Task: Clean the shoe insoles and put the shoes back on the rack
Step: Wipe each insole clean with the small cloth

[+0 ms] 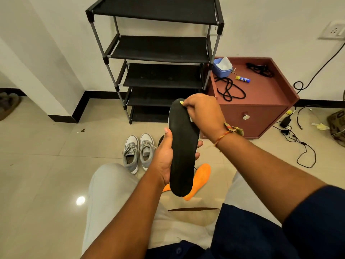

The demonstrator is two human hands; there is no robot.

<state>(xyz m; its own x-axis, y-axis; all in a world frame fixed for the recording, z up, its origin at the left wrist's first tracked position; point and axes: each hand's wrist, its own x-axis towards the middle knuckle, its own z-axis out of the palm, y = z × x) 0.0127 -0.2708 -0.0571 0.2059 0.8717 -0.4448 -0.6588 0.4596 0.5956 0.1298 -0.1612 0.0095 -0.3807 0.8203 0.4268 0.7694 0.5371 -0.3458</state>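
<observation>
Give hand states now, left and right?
Left hand: closed around the middle of the black insole.
Right hand: closed on a small pale cloth at the insole's top end.

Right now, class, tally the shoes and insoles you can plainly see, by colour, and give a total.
Grey shoes: 2
Black insole, held up: 1
Orange insole, on the floor: 1
Total: 4
An orange sliver left of the black insole may be a second one; I cannot tell.
</observation>
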